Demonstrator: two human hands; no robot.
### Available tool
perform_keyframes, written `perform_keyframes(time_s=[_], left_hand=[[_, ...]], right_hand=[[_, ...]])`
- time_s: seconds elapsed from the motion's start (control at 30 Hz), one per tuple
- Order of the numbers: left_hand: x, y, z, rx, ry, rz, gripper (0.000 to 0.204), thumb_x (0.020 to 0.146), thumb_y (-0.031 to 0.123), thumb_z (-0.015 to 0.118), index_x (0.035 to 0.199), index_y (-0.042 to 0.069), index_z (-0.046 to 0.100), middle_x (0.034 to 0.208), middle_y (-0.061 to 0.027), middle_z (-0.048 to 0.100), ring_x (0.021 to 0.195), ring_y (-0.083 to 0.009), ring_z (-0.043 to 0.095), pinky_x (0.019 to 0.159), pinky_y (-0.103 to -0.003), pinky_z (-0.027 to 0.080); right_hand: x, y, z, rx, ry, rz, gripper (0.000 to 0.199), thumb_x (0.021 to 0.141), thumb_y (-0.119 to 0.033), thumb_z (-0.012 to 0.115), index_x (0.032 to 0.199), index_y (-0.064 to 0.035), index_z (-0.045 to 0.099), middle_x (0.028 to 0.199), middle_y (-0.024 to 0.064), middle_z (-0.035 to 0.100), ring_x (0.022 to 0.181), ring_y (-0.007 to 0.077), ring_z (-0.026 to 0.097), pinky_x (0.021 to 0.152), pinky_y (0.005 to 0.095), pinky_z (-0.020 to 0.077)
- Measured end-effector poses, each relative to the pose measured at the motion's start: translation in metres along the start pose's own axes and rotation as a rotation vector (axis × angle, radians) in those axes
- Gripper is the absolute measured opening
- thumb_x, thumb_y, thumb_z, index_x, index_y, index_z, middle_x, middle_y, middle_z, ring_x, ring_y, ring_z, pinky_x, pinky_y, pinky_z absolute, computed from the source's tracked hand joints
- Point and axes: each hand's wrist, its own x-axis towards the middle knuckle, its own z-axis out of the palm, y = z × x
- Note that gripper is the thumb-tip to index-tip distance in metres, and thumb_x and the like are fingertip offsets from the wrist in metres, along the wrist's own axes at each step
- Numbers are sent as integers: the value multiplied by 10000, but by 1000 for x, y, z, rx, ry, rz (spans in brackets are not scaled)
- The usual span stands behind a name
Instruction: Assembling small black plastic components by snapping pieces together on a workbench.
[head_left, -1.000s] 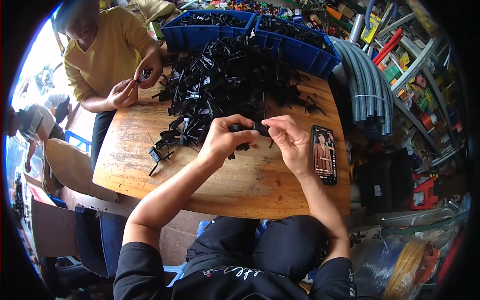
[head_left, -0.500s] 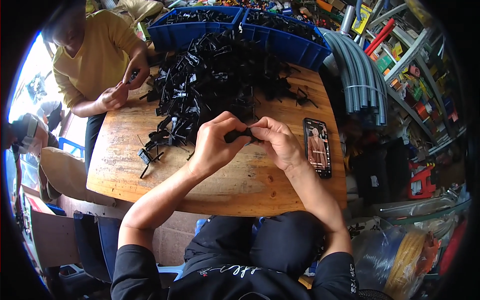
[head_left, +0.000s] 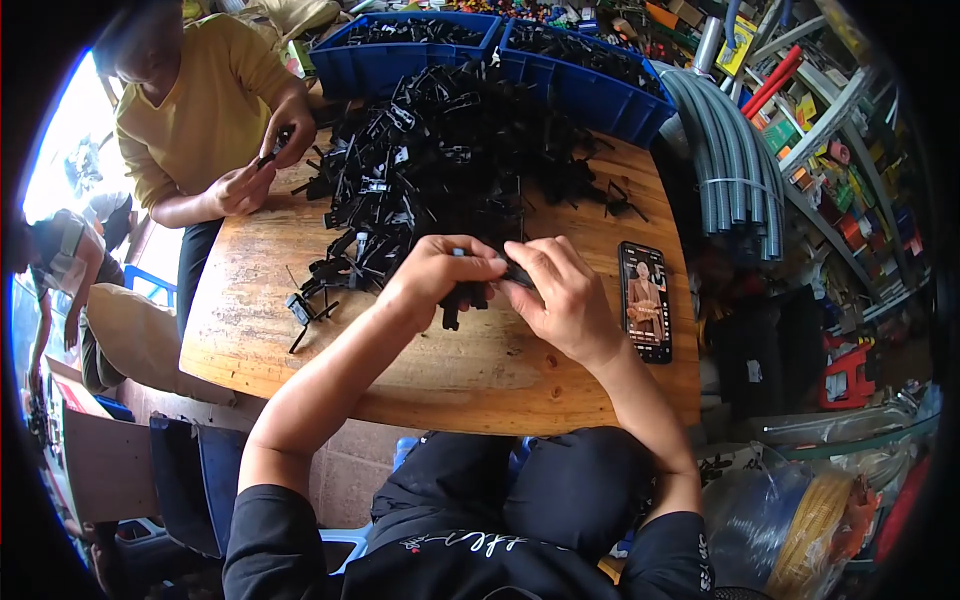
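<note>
Over the near part of the wooden table (head_left: 400,385), both my hands are closed on a small black plastic part (head_left: 462,300). My left hand (head_left: 430,275) grips it from the left, with some of it sticking out below the fingers. From the right, my right hand (head_left: 568,300) pinches a dark end of the part between thumb and fingers. Whether this is one piece or two joined pieces I cannot tell. Just beyond my hands lies a large heap of similar black plastic parts (head_left: 430,160). One loose part (head_left: 302,308) rests left of my left forearm.
Two blue bins (head_left: 590,80) full of black parts stand at the table's far edge. A phone (head_left: 646,302) with its screen lit lies to the right. Across at the left, a co-worker in a yellow top (head_left: 205,110) handles a black part. Grey hoses (head_left: 730,170) hang beyond the right edge.
My hands have turned the black part, so more of it shows below my left fingers. The view has shifted slightly. The co-worker's hands still hold a part.
</note>
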Motion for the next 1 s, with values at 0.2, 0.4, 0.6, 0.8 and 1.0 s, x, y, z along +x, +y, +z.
perform_keyframes(time_s=[0.2,0.4,0.6,0.8,1.0], left_hand=[[-1,-6,8,244,107,176,149,742,136,710,811,18,653,611,-19,592,504,-46,507,422,-191,374],[-4,10,6,370,122,187,154,759,97,681,861,-12,645,720,-43,632,647,-74,569,586,-204,446],[-13,7,9,453,388,773,245,830,205,600,927,-19,613,869,-94,599,771,-151,572,687,-273,458],[-17,7,31,969,434,1030,444,839,403,494,1121,67,563,1131,-106,528,1046,-273,481,912,-384,320],[5,9,28,1145,476,999,631,856,475,443,1328,59,394,1391,-201,306,1299,-371,253,1050,-495,166]], right_hand=[[-4,2,15,-45,-28,52,338,690,-22,683,994,6,538,782,114,559,707,283,584,599,352,488],[0,9,18,73,23,129,306,740,-6,657,1018,9,529,833,146,591,760,267,618,599,324,501],[17,-12,33,1787,-133,1258,253,910,-343,487,1031,-131,553,901,8,584,803,179,609,733,315,516],[32,-7,48,2129,104,1052,206,921,-298,423,959,-134,542,993,15,547,980,142,505,917,305,402],[42,-6,51,2012,302,1068,428,920,-435,406,1163,-97,507,1150,77,544,1105,207,498,971,356,382]])
